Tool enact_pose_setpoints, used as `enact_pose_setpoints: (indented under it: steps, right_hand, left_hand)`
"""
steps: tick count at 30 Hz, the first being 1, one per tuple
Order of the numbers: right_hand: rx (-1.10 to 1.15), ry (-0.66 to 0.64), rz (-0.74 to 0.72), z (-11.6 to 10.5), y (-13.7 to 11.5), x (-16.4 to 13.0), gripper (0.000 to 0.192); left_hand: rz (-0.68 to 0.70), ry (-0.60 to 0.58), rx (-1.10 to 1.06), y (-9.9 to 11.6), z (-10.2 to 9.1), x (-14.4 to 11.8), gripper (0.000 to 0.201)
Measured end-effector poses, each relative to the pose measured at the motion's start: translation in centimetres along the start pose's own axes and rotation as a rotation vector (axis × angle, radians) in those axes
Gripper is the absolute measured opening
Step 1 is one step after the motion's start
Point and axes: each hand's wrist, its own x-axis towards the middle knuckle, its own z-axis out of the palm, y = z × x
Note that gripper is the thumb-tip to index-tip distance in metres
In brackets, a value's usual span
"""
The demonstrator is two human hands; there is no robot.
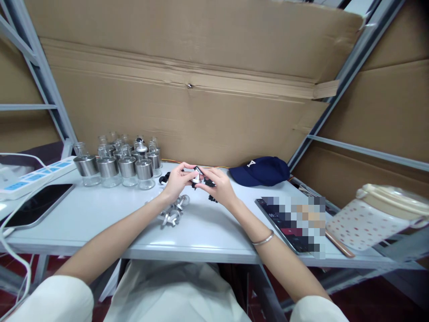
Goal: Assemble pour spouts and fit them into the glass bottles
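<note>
Both hands point(174, 183), fingers point(211, 173) snug around one small black-white fitting point(197, 177), near rounded glass, metal-sleeved bottles point(145, 169)

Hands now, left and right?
Left hand: fingers closed, holding a small white-and-black part.
Right hand: fingers closed on the same part.

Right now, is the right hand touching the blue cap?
Apart. The head view shows a stretch of tabletop between the right hand and the blue cap.
</note>
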Motion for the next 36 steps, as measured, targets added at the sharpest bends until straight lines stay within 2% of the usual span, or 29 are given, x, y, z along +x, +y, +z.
enact_pose_setpoints:
  steps: [7,11,15,22,36]
  right_hand:
    - [0.052,0.018,-0.007,-0.2,0.3,-0.2,0.049]
    - [0.056,0.071,-0.009,-0.2,0.0,-0.1,0.036]
    - [0.026,0.118,-0.010,-0.2,-0.1,0.0,0.033]
    - [0.026,0.136,-0.003,-0.2,-0.3,0.0,0.030]
    - [0.073,0.304,-0.033,-0.2,-1.4,0.4,0.019]
  left_hand:
    - [-0.046,-0.024,-0.045,0.3,0.1,-0.1,0.042]
    - [-0.053,-0.007,-0.021,0.1,-0.1,0.0,0.042]
    - [-0.070,-0.023,-0.035,0.3,0.0,0.0,0.043]
    - [-0.037,0.020,0.000,0.4,0.2,-0.2,0.044]
    - [0.024,0.003,0.061,0.1,0.1,-0.1,0.045]
